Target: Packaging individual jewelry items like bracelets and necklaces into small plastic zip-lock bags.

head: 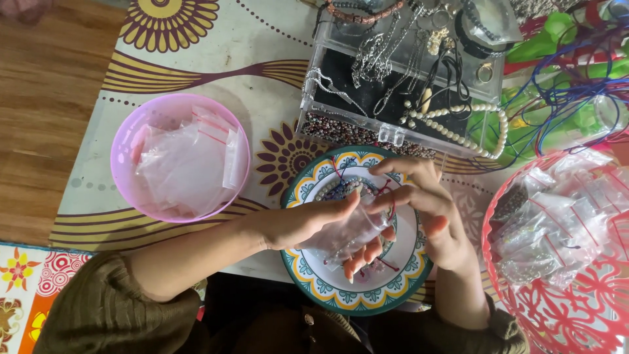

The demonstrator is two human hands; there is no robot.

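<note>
- My left hand (308, 223) lies palm up over the plate (327, 288), its grip closed around a small clear bag (350, 229) of thin, crinkly plastic; the fingertips show pink through the film from below.
- My right hand (426, 203) arches over the bag from the other side, its grip pinched together on the bag's top edge, just where a red thread (391, 208) crosses it.
- The bag sits between both hands, held just above the middle of the plate, not resting flat on it.
- The plate is round and glossy, white in the middle, with a scalloped rim of teal, yellow and white. On it lie a short strand of pale beads (329, 190) and tangled red and blue cords.
- To the left stands a smooth, round pink bowl (124, 141) of translucent plastic, holding a loose heap of empty clear bags with red strips.
- Behind the plate is a clear, hard-walled box (393, 134) with a dark lining; inside are silvery chains, a string of cream pearls (458, 134) and a row of small dark beads along its front.
- At the right, a red basket (557, 314) with lacy cut-out walls holds more filled clear bags.
- The bench (216, 52) wears a slick printed cloth with purple and yellow flower shapes and curved stripes; bare wood grain shows at the far left.
- My sleeves are of olive ribbed knit.
</note>
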